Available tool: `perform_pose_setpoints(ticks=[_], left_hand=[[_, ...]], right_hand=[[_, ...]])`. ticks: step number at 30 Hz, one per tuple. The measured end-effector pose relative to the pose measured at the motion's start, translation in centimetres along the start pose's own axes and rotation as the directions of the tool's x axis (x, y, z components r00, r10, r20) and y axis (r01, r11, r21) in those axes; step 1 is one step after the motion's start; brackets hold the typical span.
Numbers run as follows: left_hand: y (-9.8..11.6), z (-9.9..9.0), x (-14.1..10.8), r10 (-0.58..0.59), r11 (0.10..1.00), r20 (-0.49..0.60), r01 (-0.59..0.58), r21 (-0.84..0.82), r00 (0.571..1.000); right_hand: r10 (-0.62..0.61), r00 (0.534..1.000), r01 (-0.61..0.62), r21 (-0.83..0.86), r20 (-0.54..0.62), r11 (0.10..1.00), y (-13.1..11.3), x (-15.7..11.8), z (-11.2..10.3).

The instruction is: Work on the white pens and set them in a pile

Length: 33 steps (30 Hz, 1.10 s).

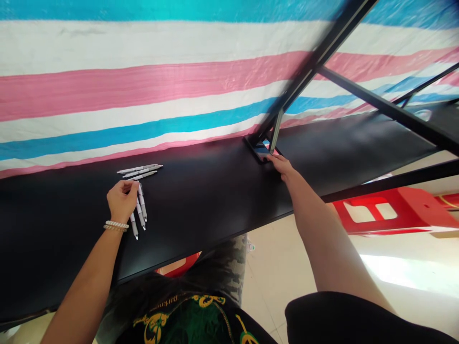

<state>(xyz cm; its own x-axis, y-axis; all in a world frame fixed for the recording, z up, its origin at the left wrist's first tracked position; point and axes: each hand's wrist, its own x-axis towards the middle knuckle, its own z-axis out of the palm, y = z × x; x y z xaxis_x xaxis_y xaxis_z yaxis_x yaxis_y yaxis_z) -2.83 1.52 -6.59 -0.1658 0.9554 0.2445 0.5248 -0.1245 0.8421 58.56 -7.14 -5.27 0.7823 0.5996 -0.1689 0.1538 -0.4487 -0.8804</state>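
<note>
The lowest pen (pixel 134 229) is partly hidden — behind the left hand (pixel 122 203).

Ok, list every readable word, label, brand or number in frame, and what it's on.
"Darkn…": on the black top; first letter uncertain, the rest unreadable.
Pens: any markings too small to read.
No other legible text.

several slim white pens with grey grip sections (pixel 140 171) are lying in a loose, overlapping cluster at left, pointing roughly left to right. just nearer, three matching pens (pixel 140 214) are fanning out side by side, their tips pointing near and their far ends partly hiding. farther right, a dark, glossy, phone-like slab (pixel 263 149) is lying flat, reflecting blue.
</note>
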Motion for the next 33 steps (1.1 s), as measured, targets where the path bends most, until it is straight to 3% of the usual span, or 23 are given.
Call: perform_pose_setpoints(ticks=[6, 33], left_hand=[[0.0, 0.0, 0.0, -0.005, 1.000, 0.004, 0.005, 0.005, 1.000], [0.3, -0.1, 0.0, -0.011, 1.000, 0.023, 0.010, 0.026, 1.000]], right_hand=[[0.076, 0.994, -0.076, 0.006, -0.077, 0.997, -0.2, 0.2, 0.8], [0.031, 0.989, -0.039, -0.050, -0.143, 0.998, -1.2, -0.7, 0.8]])
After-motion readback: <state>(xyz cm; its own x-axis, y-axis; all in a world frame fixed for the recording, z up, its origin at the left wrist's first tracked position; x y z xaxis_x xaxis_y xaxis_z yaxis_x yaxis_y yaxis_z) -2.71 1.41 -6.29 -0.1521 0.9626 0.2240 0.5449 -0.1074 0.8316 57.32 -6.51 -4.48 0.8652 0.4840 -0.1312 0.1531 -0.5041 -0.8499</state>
